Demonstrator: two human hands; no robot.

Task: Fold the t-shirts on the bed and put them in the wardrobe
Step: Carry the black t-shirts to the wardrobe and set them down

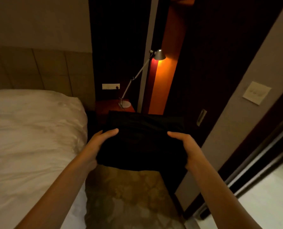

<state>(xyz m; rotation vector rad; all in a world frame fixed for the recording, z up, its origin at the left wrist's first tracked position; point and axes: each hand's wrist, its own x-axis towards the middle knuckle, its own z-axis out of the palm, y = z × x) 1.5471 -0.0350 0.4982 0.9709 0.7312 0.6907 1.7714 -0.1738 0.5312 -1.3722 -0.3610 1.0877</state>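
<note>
**Head view: both hands carrying a folded black t-shirt beside the bed**

Head camera is looking down at our two bare forearms, and we are holding a folded black t-shirt (142,139) in the air between us and the bedside corner. Our left hand (100,141) is gripping the shirt's left edge: the thumb is lying flat across the top of the cloth, pointing inward, while the remaining fingers are going under the fabric and are hidden there. Our right hand (185,146) is mirroring it on the right edge, thumb on top and the other fingers tucked out of sight beneath. Both hands are therefore pinching the cloth between thumb and hidden fingers.

The shirt is hanging above the patterned carpet (131,195), just to the right of the bed (32,138) with its white cover, and it is not touching the mattress. Beyond it we are seeing a reddish bedside table (104,105) carrying a lit desk lamp (159,55). To the right a dark wooden door panel (220,63) with a recessed metal handle (201,117) is standing just beside the shirt.

No brand, label or print is showing on the dark fabric, and the pale switch plate (256,93) on the right wall is too blurred for reading any marks.
</note>
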